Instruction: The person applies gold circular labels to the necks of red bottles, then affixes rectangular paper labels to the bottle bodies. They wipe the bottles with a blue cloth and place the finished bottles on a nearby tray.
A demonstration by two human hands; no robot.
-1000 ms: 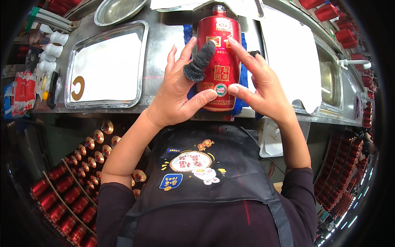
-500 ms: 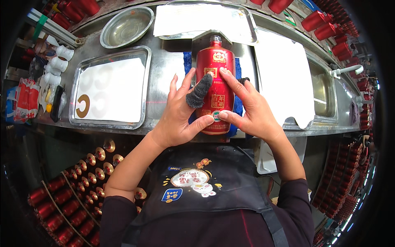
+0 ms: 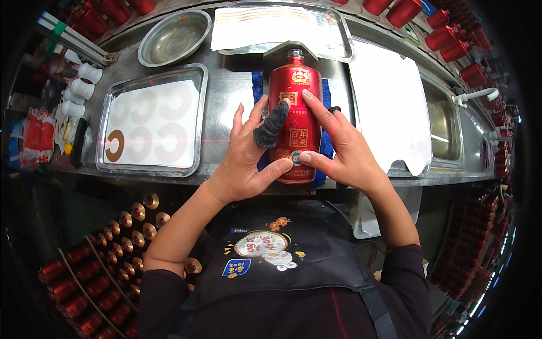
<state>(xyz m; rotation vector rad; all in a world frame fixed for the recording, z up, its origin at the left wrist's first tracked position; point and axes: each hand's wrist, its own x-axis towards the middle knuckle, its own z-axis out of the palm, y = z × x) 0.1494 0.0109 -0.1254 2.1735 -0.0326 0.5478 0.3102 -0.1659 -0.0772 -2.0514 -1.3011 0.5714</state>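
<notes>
A red bottle (image 3: 298, 121) with gold square emblems and a clear neck lies on its back in the middle of the bench, neck pointing away from me. Blue cloth (image 3: 257, 85) shows on both sides beneath it. My left hand (image 3: 240, 152) has its fingers spread; one finger in a dark knitted cover touches the upper gold emblem, and the thumb presses near a small round green-white label (image 3: 295, 157). My right hand (image 3: 344, 150) lays its stretched index finger and thumb on the bottle's right side. Its other fingers are partly hidden beside the bottle.
To the left, a metal tray (image 3: 201, 121) holds a white sheet with a brown C-shaped piece (image 3: 114, 146). A metal bowl (image 3: 174, 38) stands behind it. White sheets (image 3: 389, 107) lie right, before a sink (image 3: 443, 121) with a white tap (image 3: 477, 96). Red bottles (image 3: 84, 305) fill racks below.
Both hands stay on the bottle with almost the same hold. Only a very slight shift of the fingers shows.
</notes>
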